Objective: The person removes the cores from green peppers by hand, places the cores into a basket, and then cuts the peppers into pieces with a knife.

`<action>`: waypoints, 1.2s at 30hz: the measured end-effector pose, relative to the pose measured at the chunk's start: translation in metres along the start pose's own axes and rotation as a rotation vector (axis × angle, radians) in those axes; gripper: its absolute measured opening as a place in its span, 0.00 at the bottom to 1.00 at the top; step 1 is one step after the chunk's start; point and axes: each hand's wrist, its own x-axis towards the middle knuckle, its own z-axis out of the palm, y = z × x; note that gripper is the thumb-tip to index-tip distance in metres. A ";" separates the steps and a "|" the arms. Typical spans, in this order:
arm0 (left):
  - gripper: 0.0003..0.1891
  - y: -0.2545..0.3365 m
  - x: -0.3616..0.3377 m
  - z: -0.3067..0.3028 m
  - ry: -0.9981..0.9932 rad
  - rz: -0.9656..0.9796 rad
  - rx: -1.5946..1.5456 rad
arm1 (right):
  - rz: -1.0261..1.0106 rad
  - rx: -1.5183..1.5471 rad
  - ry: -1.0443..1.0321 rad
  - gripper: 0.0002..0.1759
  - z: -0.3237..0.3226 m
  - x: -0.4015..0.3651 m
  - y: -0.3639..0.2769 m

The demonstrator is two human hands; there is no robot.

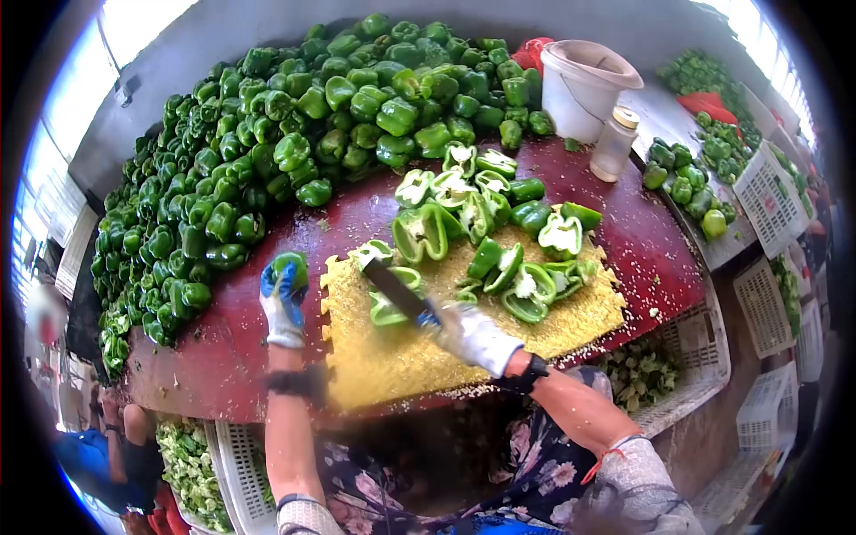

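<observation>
My left hand (283, 306), in a blue and white glove, grips a whole green pepper (292, 265) just left of the yellow foam mat (401, 357). My right hand (475, 336), in a white glove, holds a knife (397, 291) whose dark blade points up and left across the mat, its tip by a cut pepper piece (370, 254). Several halved peppers (499, 241) with pale cores lie on the far half of the mat and on the dark red table (214, 357) behind it.
A big heap of whole green peppers (285, 134) covers the table's left and far side. A white bucket (584, 89) and a small jar (615, 143) stand at the far right. White crates (695, 357) of pepper scraps sit below the table; people stand at lower left.
</observation>
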 end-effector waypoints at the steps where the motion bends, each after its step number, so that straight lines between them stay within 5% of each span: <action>1: 0.25 0.003 -0.013 0.005 0.017 0.003 0.076 | 0.011 -0.010 -0.139 0.28 0.009 0.004 -0.004; 3: 0.26 0.011 -0.043 0.025 0.045 -0.007 0.194 | -0.131 -0.076 0.031 0.21 0.036 0.002 0.004; 5: 0.28 0.008 -0.082 0.044 -0.020 0.018 0.225 | 0.010 -0.063 -0.095 0.19 0.019 0.007 0.000; 7: 0.30 -0.001 -0.124 0.067 -0.154 0.087 0.352 | 0.134 -0.098 0.009 0.19 0.017 0.017 0.017; 9: 0.35 -0.021 -0.154 0.076 -0.201 0.278 0.911 | 0.169 -0.080 0.042 0.21 0.020 0.023 0.041; 11: 0.42 -0.048 -0.168 0.081 -0.246 0.231 1.375 | 0.114 -0.139 0.118 0.22 0.014 0.007 0.039; 15: 0.50 -0.046 -0.177 0.075 -0.260 0.226 1.107 | 0.090 -0.228 0.075 0.26 -0.009 -0.016 0.001; 16: 0.48 -0.063 -0.172 0.059 -0.256 0.235 0.863 | 0.018 -0.206 0.133 0.24 -0.010 -0.023 -0.004; 19: 0.40 -0.039 -0.183 0.055 -0.078 0.136 0.774 | -0.101 -0.267 0.204 0.17 -0.001 -0.023 -0.003; 21: 0.26 -0.041 -0.182 0.040 -0.019 0.185 0.626 | -0.162 -0.303 0.277 0.16 0.005 -0.022 -0.011; 25: 0.19 -0.035 -0.198 0.053 0.042 -0.131 0.471 | -0.190 -0.248 -0.015 0.14 0.045 -0.019 0.000; 28: 0.19 -0.094 -0.179 0.037 0.009 0.092 0.633 | -0.205 -0.220 -0.003 0.15 0.040 -0.015 -0.004; 30: 0.18 -0.101 -0.174 0.055 -0.045 0.304 0.661 | 0.002 -0.057 -0.040 0.18 0.039 -0.006 0.005; 31: 0.20 -0.070 -0.186 0.082 -0.054 -0.117 0.537 | 0.094 0.066 -0.065 0.20 0.035 0.001 0.013; 33: 0.19 -0.090 -0.171 0.091 -0.165 0.216 0.909 | 0.204 0.192 0.030 0.23 0.020 0.001 0.030; 36: 0.23 -0.103 -0.141 0.103 -0.300 0.141 0.829 | 0.269 0.013 0.047 0.28 -0.007 -0.004 0.032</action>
